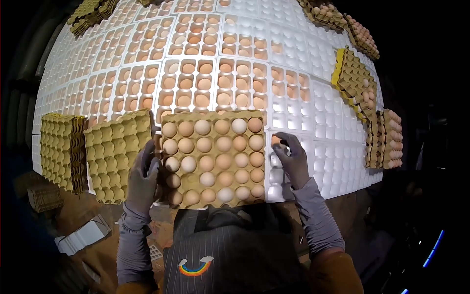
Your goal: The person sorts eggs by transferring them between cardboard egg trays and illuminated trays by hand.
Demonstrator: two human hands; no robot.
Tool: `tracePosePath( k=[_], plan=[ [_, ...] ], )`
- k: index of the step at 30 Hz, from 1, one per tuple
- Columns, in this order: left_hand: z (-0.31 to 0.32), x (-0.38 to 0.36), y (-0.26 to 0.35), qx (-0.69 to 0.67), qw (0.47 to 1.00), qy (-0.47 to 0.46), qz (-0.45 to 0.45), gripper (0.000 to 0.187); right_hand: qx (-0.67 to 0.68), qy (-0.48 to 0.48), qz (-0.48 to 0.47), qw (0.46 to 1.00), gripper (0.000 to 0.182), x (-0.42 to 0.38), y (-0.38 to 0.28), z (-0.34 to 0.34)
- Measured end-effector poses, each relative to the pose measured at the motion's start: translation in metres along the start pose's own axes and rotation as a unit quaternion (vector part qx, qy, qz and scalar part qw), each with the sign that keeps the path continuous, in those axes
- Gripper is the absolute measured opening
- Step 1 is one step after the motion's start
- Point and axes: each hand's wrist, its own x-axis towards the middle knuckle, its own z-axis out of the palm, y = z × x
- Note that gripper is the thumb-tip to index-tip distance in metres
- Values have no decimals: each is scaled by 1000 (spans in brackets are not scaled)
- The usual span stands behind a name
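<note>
A brown pulp egg tray (pixel 215 153), filled with eggs apart from one bare cup in its lower left part, lies in front of me. My left hand (pixel 142 179), in a grey glove, is upright at the tray's left edge, thumb and fingers apart. To the right of the tray, my gloved right hand (pixel 292 159) has thumb and fingers curled around a brown egg (pixel 276 140). That hand is over a white foam egg tray (pixel 277 179) with bare cups. Left of my left hand leans an eggless pulp tray (pixel 115 152).
Rows of white foam trays (pixel 338 152) cover the table, many holding eggs on the left and middle. A stack of pulp trays (pixel 62 152) stands at the left. Pulp trays with eggs (pixel 391 139) line the right edge. A white box (pixel 84 235) is on the floor.
</note>
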Motion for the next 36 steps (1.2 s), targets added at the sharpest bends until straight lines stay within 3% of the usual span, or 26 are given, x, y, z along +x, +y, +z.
tracePosePath(
  k=[2, 3, 4, 5, 6, 8, 10, 11, 12, 14, 16, 18, 19, 20, 22, 24, 25, 26, 27, 28, 29, 32, 33, 34, 35, 36],
  plan=[
    [-5, 27, 11, 93, 995, -14, 26, 45, 38, -83, -18, 996, 36, 36, -29, -12],
    [-7, 43, 2, 237, 964, -29, 121, 44, 36, -84, -15, 996, 36, 52, -21, -7],
    [-8, 58, -6, 374, 901, -40, 214, 42, -103, -114, -178, 972, 39, 70, -7, 3],
    [-7, 70, -11, 376, 901, -40, 213, 42, -234, -138, -334, 902, 41, 82, -3, 9],
    [-7, 80, -16, 408, 877, -72, 245, 43, -231, -140, -334, 903, 41, 89, 0, 13],
    [-8, 92, -19, 440, 849, -103, 274, 44, -266, -227, -277, 895, 47, 98, -7, 17],
    [-9, 99, -20, 467, 829, -122, 283, 46, -258, -233, -268, 898, 43, 97, -19, 10],
    [-10, 104, -25, 466, 824, -136, 291, 49, -38, -221, -132, 966, 40, 93, -28, 7],
    [-14, 107, -27, 469, 825, -134, 287, 49, 183, -196, 14, 963, 37, 93, -38, 3],
    [-13, 107, -18, 488, 791, -146, 338, 50, 459, -178, 162, 855, 31, 97, -61, -6],
    [-13, 107, -13, 467, 806, -167, 322, 50, 440, -272, 176, 837, 32, 106, -63, -1],
    [-11, 112, -12, 449, 807, -157, 349, 49, 80, -328, 59, 940, 29, 109, -76, 15],
    [-10, 115, -14, 451, 809, -169, 336, 48, -164, -308, -131, 928, 30, 107, -75, 26],
    [-11, 117, -15, 452, 810, -168, 334, 48, -375, -324, -165, 852, 37, 101, -87, 35],
    [-13, 120, -13, 435, 809, -198, 342, 49, -381, -287, -223, 850, 40, 98, -79, 48],
    [-21, 119, -6, 437, 806, -204, 343, 46, -354, -311, -184, 863, 43, 102, -83, 38],
    [-25, 116, -4, 239, 927, -194, 214, 46, -327, -334, -141, 872, 46, 104, -87, 32],
    [-28, 114, 0, 23, 982, -171, 72, 47, -326, -333, -141, 873, 46, 107, -80, 26],
    [-33, 113, 4, -176, 973, -149, 9, 41, -65, -358, -23, 931, 49, 110, -68, 17],
    [-27, 113, 7, -331, 938, -87, -54, 42, 176, -369, 79, 909, 54, 109, -70, 12],
    [-25, 116, 1, -329, 934, -134, -22, 45, 401, -351, 185, 826, 59, 107, -73, 8],
    [-3, 126, 10, -1, 975, -208, -78, 50, 481, -320, 152, 801, 48, 97, -104, 11],
    [18, 120, 20, 227, 948, -213, 69, 50, 361, -351, 143, 852, 48, 103, -106, 18],
    [32, 109, 16, 389, 886, -137, 214, 54, 178, -348, -20, 920, 46, 104, -99, 33],
    [41, 112, 10, 433, 865, -159, 195, 55, -21, -287, -169, 943, 45, 105, -108, 45],
    [46, 114, 5, 477, 842, -182, 176, 56, -234, -281, -168, 916, 41, 96, -118, 50]
  ],
)
